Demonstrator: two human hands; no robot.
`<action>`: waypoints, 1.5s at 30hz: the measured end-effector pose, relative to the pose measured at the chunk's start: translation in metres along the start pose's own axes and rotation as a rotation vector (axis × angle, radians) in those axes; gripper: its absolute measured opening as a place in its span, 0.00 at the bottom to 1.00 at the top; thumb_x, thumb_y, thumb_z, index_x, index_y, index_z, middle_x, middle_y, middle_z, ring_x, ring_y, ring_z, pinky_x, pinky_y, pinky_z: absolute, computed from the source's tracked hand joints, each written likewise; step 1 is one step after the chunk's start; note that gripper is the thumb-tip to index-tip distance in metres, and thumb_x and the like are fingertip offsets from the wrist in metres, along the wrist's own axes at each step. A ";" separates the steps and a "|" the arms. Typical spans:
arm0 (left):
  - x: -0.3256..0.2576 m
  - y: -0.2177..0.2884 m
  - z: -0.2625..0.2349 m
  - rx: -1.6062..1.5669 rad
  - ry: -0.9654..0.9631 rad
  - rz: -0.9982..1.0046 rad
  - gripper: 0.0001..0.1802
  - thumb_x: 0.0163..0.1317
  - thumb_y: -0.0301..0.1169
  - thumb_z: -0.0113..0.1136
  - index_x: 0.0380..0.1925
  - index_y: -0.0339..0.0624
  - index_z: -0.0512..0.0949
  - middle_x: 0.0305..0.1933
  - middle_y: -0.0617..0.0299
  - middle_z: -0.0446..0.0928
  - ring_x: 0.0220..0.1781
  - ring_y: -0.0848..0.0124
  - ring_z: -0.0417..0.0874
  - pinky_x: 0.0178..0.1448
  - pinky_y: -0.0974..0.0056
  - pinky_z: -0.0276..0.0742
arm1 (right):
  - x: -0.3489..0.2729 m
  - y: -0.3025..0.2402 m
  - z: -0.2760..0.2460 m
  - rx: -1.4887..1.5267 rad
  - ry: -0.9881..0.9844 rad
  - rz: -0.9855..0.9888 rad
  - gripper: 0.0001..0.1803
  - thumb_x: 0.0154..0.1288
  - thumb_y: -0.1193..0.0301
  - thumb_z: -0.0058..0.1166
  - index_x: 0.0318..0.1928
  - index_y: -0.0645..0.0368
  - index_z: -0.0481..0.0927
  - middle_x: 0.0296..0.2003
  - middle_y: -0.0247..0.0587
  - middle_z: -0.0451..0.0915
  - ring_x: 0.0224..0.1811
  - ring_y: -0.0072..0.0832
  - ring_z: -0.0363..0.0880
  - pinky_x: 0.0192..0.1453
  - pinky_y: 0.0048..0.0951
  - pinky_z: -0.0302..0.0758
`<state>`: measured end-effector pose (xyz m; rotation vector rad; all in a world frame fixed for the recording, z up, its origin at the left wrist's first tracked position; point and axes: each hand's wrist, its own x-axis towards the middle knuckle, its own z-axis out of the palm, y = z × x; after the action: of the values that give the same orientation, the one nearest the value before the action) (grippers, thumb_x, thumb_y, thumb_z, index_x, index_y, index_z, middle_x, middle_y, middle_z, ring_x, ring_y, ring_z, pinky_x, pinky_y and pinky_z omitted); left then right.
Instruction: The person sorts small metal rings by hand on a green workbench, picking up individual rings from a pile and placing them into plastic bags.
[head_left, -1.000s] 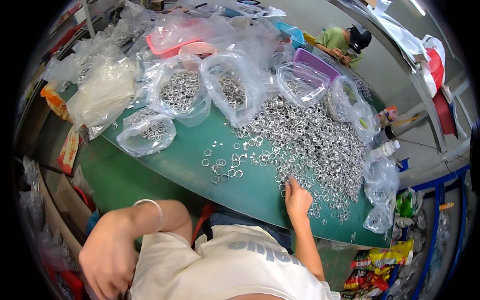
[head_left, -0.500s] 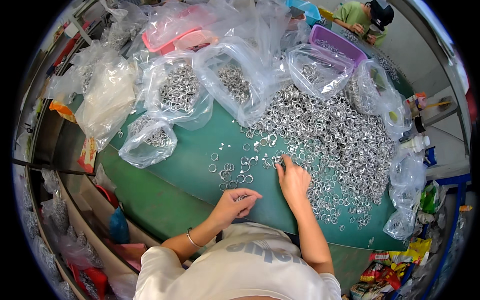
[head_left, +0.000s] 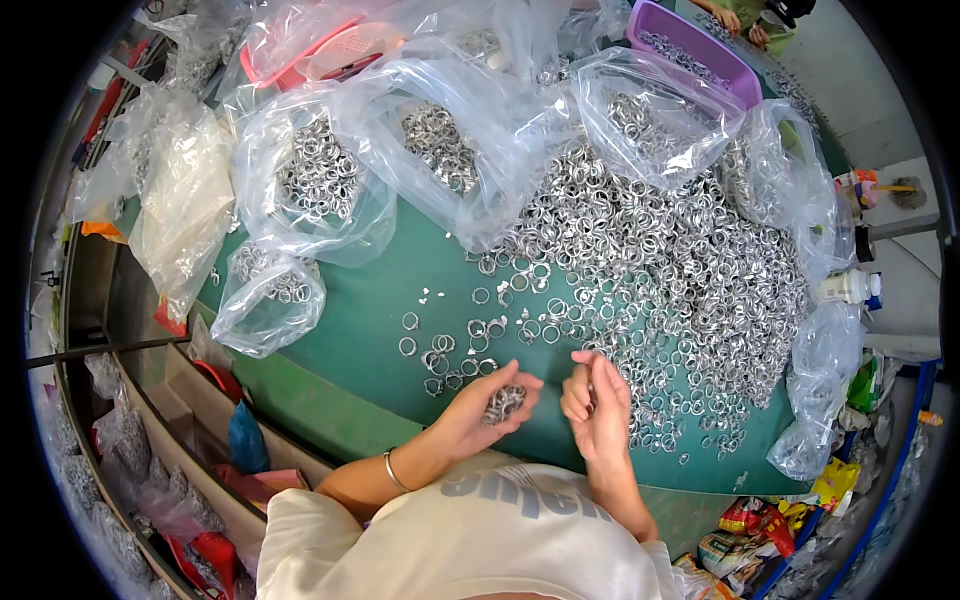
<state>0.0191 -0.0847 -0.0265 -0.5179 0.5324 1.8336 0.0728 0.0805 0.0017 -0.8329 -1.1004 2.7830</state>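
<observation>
Metal rings (head_left: 505,402) lie bunched in the left hand (head_left: 480,410), its fingers (head_left: 525,385) cupped loosely round them above the green surface (head_left: 390,290). Just right, the right hand (head_left: 598,405) hovers with fingers curled nearly closed; whether it pinches a ring I cannot tell. Beyond spreads the big ring heap (head_left: 680,270).

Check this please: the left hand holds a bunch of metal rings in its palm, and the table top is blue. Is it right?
Not quite. The head view shows the table is green, not blue. The rest is right: the left hand holds a bunch of metal rings in its palm.
</observation>
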 end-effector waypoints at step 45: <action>0.058 0.078 0.126 -0.124 -0.055 0.447 0.12 0.66 0.33 0.50 0.44 0.37 0.74 0.40 0.58 0.77 0.43 0.68 0.79 0.47 0.64 0.76 | -0.006 0.021 -0.032 -0.660 -0.133 -0.358 0.08 0.67 0.80 0.46 0.43 0.65 0.78 0.31 0.34 0.76 0.35 0.18 0.73 0.42 0.18 0.69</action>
<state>-0.0838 0.0101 0.0489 -0.4531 0.5286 2.3112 0.0973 0.0832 -0.0287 -0.4054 -2.0095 2.2098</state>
